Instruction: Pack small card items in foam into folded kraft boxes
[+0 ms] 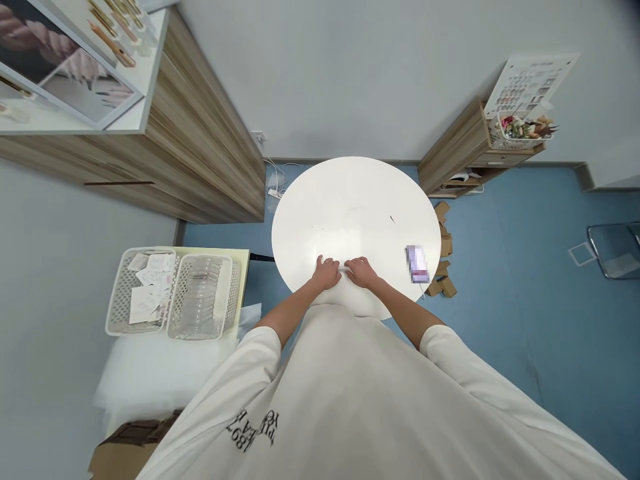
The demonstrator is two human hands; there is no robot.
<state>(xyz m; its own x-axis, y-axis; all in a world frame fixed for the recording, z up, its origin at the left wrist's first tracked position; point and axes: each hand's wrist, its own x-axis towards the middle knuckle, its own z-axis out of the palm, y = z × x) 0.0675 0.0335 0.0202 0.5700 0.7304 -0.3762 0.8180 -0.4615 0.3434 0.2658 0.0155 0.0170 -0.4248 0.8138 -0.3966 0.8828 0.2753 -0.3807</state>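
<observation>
My left hand and my right hand rest close together on the near part of a round white table. Both hands are closed in a pinch on a small whitish flat item held between them; it is too small to name. A blurred rectangular thing, perhaps a phone, lies on the table to the right of my right hand.
Two white mesh baskets stand at the left, one with paper slips, one with clear plastic pieces. Wooden cabinets stand at far left and far right. Small cardboard boxes lie on the blue floor. A chair is at right.
</observation>
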